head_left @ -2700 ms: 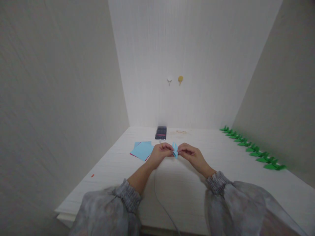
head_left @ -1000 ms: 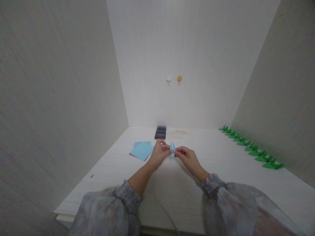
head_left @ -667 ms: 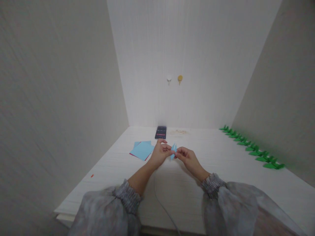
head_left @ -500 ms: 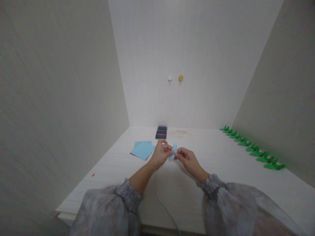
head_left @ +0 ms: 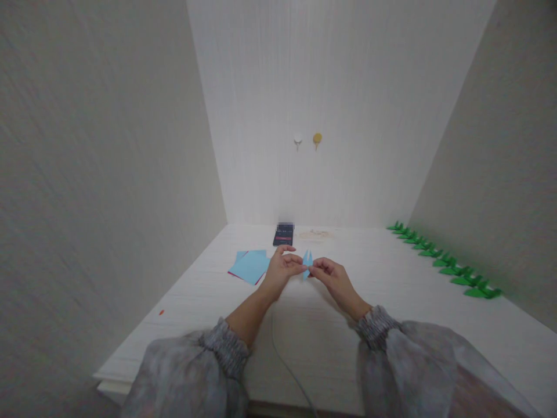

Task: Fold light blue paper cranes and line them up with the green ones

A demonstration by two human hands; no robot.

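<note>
A small folded light-blue paper piece (head_left: 307, 260) is held just above the white table (head_left: 391, 325), its two thin points upward. My left hand (head_left: 282, 271) pinches it from the left with thumb and fingers closed. My right hand (head_left: 331, 277) pinches it from the right, fingers curled. Both wrists wear grey gathered sleeves.
A stack of light-blue square sheets (head_left: 251, 266) lies left of my hands. A dark phone (head_left: 284, 235) sits near the back wall. A row of several green folded paper figures (head_left: 439, 263) runs along the right wall. A thin grey cable (head_left: 285, 363) crosses the table's front. Two hooks (head_left: 307, 140) are on the back wall.
The blue piece has been turned and narrowed between my fingers. My right hand has drawn closer to the left, and both stay pinched on it.
</note>
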